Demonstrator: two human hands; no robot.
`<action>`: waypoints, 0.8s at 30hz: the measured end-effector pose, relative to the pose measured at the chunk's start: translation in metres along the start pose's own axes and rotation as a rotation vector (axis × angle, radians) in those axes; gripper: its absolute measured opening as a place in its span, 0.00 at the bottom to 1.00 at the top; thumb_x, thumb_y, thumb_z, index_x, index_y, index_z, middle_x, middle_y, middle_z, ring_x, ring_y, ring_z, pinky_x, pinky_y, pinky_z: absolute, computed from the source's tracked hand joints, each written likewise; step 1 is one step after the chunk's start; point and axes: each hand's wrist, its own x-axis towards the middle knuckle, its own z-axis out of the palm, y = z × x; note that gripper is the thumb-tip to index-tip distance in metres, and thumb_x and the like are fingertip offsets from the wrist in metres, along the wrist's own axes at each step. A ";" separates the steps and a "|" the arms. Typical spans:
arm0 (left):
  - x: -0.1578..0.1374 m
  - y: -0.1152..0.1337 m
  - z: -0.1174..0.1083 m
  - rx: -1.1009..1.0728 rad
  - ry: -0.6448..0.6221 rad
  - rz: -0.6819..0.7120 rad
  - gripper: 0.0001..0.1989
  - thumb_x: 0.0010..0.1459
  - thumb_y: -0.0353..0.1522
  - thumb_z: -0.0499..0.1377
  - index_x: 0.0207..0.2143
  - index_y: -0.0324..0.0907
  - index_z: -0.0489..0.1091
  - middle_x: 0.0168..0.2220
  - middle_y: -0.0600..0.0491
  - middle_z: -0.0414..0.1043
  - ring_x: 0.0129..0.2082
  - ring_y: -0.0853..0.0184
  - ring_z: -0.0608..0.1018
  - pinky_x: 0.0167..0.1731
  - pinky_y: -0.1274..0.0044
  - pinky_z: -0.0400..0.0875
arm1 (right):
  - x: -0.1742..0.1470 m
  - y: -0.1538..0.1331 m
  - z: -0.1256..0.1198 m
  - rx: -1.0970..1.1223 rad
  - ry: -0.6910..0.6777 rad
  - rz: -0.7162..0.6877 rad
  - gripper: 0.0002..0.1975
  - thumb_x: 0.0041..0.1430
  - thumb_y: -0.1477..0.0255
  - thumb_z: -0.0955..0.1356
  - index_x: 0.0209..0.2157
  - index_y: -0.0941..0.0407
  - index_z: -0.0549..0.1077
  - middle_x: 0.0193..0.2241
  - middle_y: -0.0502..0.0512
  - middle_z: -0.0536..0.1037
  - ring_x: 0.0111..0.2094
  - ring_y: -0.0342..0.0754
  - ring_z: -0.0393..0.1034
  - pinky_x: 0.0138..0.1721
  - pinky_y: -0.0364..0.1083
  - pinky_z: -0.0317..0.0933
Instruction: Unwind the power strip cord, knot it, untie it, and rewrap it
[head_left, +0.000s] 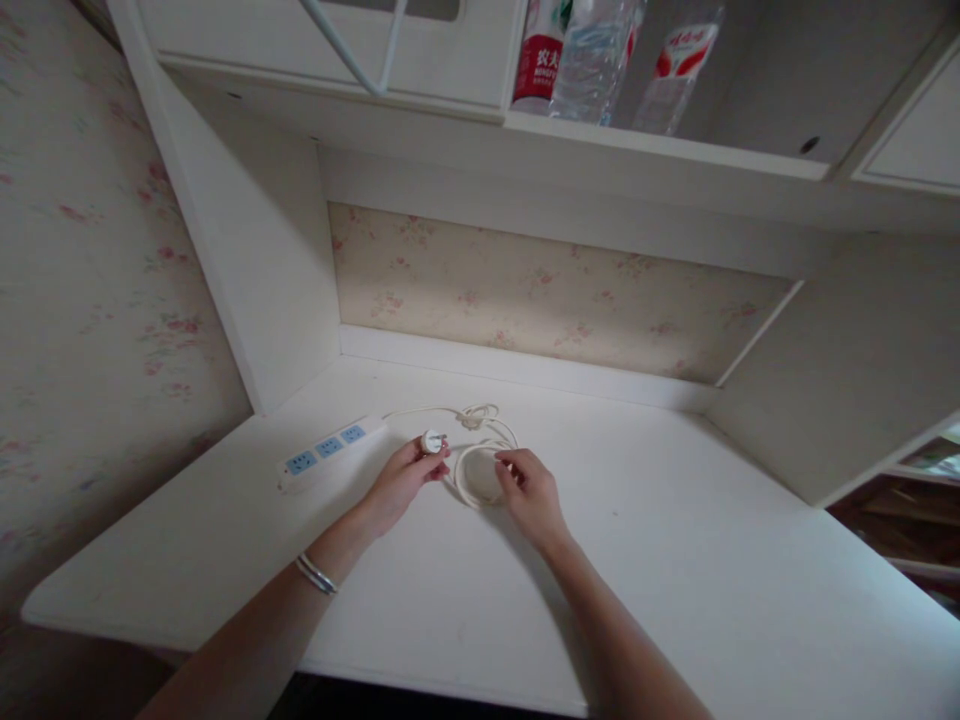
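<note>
A white plug (432,442) with metal prongs is held between the fingers of my left hand (405,478). Its pale cord (459,486) forms loops on the desk between my two hands. At the right side of the loops, my right hand (528,490) has its thumb and fingers closed around the cord, partly hiding it. A smaller bundled knot of cord (480,415) lies just behind. From there the cord runs left to a white power strip (322,455) with blue socket faces, lying at an angle to the left of my left hand.
The white desk (645,560) has side panels and a back board around it. Above hangs a shelf (675,147) holding several plastic bottles (592,60). A light-coloured bent rod (352,60) hangs before the upper cabinet. Floral wallpaper (90,300) covers the left wall.
</note>
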 end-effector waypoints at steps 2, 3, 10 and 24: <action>0.000 -0.001 0.000 -0.019 -0.007 0.011 0.12 0.48 0.35 0.64 0.33 0.38 0.71 0.35 0.51 0.70 0.32 0.70 0.72 0.37 0.76 0.66 | -0.005 -0.008 0.004 -0.010 -0.115 -0.097 0.09 0.57 0.68 0.63 0.35 0.51 0.75 0.33 0.54 0.76 0.36 0.49 0.67 0.40 0.47 0.57; 0.000 -0.002 -0.001 -0.029 -0.009 0.022 0.11 0.48 0.35 0.63 0.33 0.38 0.70 0.35 0.52 0.70 0.32 0.70 0.72 0.37 0.76 0.66 | -0.007 -0.011 0.005 -0.033 -0.176 -0.134 0.09 0.57 0.68 0.63 0.35 0.51 0.75 0.32 0.54 0.76 0.36 0.49 0.67 0.41 0.47 0.57; 0.003 -0.007 -0.005 -0.090 0.015 0.097 0.12 0.50 0.35 0.62 0.36 0.40 0.67 0.35 0.52 0.71 0.30 0.71 0.73 0.36 0.75 0.67 | -0.012 -0.016 0.012 -0.284 -0.392 -0.207 0.14 0.62 0.68 0.60 0.29 0.53 0.75 0.24 0.53 0.74 0.31 0.48 0.66 0.36 0.46 0.53; 0.005 -0.005 -0.008 0.033 -0.003 0.105 0.15 0.55 0.40 0.57 0.39 0.39 0.67 0.39 0.48 0.71 0.32 0.69 0.74 0.36 0.75 0.68 | -0.009 -0.013 0.013 -0.044 -0.220 -0.074 0.11 0.61 0.66 0.60 0.35 0.54 0.71 0.30 0.54 0.73 0.33 0.47 0.65 0.35 0.44 0.57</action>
